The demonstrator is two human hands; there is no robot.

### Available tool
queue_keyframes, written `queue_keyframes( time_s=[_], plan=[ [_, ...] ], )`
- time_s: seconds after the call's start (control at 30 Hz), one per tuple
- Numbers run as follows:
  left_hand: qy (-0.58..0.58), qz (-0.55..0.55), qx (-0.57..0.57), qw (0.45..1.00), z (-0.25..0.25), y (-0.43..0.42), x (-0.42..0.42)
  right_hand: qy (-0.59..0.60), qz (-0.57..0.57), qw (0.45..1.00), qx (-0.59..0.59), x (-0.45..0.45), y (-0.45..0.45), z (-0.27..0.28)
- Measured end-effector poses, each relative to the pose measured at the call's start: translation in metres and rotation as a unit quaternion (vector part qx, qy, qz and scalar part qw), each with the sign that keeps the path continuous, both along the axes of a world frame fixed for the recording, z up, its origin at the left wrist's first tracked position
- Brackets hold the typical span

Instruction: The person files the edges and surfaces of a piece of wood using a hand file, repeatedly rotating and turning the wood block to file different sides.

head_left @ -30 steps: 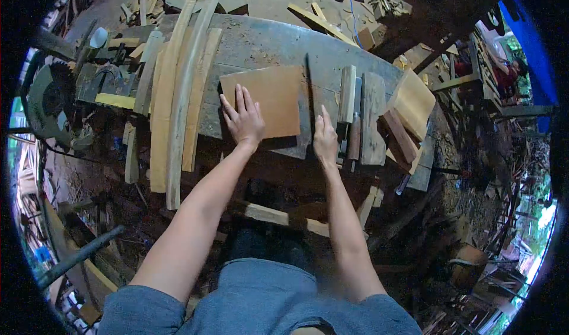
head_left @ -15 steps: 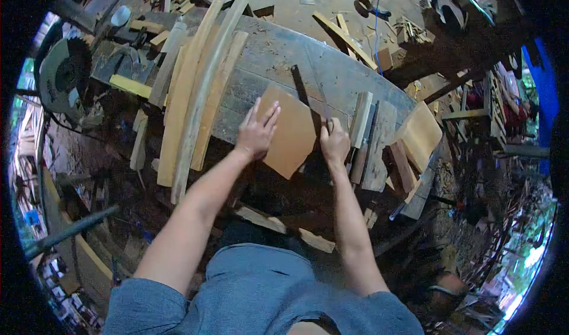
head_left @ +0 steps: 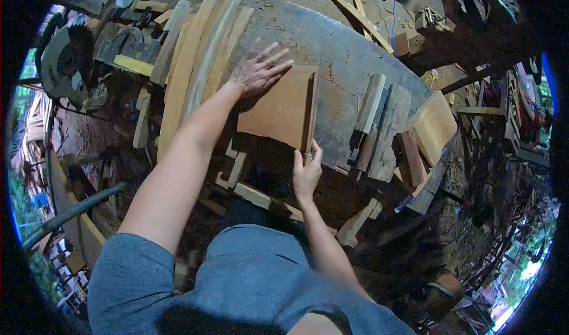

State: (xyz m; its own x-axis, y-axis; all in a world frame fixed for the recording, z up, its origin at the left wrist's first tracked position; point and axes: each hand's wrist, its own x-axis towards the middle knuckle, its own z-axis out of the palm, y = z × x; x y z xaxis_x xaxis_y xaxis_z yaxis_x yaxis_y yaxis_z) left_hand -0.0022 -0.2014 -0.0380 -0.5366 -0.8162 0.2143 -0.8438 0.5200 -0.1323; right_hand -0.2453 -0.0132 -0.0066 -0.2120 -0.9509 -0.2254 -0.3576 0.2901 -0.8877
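Brown board [head_left: 275, 111] turned straighter than earlier; left hand [head_left: 259, 74] spread over far corner, right hand [head_left: 307, 177] closed on slim tool [head_left: 313, 107].

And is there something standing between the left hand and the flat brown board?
Nothing visible does. The left hand is right at the far left corner of the flat brown board; whether its palm presses there, I cannot tell. The long wooden strips lie further left, not between them.

smooth, matt brown board [head_left: 275, 113]; matt blue cloth shirt [head_left: 255, 267]
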Motion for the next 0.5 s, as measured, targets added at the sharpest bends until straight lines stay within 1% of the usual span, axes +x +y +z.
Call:
queue_keyframes(
  time_s=[0.03, 0.07, 0.13, 0.17, 0.2, 0.23, 0.27, 0.3, 0.33, 0.37, 0.4, 0.47, 0.5],
  plan=[
    [-0.01, 0.045, -0.015, 0.999, -0.007, 0.003, -0.002, -0.016, -0.02, 0.999, -0.02, 0.008, 0.007, -0.001],
    [-0.013, 0.052, -0.013, 0.998, -0.011, 0.01, -0.002, -0.02, -0.013, 1.0, -0.018, 0.009, 0.011, 0.002],
    [0.036, 0.213, -0.083, 0.973, -0.006, 0.023, -0.003, -0.008, 0.033, 0.999, 0.001, 0.007, 0.014, 0.007],
    [0.084, 0.295, -0.067, 0.949, -0.005, 0.038, -0.005, 0.005, 0.07, 0.997, 0.01, 0.001, 0.017, 0.003],
    [0.156, 0.378, -0.074, 0.91, -0.001, 0.054, -0.012, 0.007, 0.069, 0.998, 0.008, -0.004, 0.021, -0.001],
    [0.225, 0.456, -0.079, 0.858, -0.001, 0.07, -0.016, 0.015, 0.078, 0.996, -0.034, -0.007, 0.024, -0.006],
    [0.419, 0.412, -0.13, 0.798, -0.021, 0.091, -0.013, 0.022, 0.089, 0.993, -0.075, -0.009, 0.027, -0.008],
    [0.446, 0.457, -0.133, 0.758, -0.016, 0.119, -0.026, 0.002, 0.098, 0.994, -0.04, -0.012, 0.028, -0.006],
    [0.414, 0.513, -0.092, 0.746, -0.019, 0.148, -0.035, -0.002, 0.101, 0.994, -0.042, -0.01, 0.029, -0.005],
    [0.418, 0.538, -0.044, 0.731, -0.017, 0.168, -0.043, 0.006, 0.112, 0.993, -0.035, -0.007, 0.028, -0.004],
    [0.446, 0.539, -0.016, 0.714, -0.02, 0.178, -0.049, 0.014, 0.123, 0.992, -0.029, -0.004, 0.028, -0.003],
    [0.532, 0.574, 0.091, 0.616, -0.033, 0.178, -0.06, -0.007, 0.119, 0.992, -0.028, 0.002, 0.034, -0.007],
    [0.532, 0.575, 0.087, 0.616, -0.029, 0.174, -0.061, 0.003, 0.12, 0.992, -0.036, 0.004, 0.037, -0.008]
  ],
)
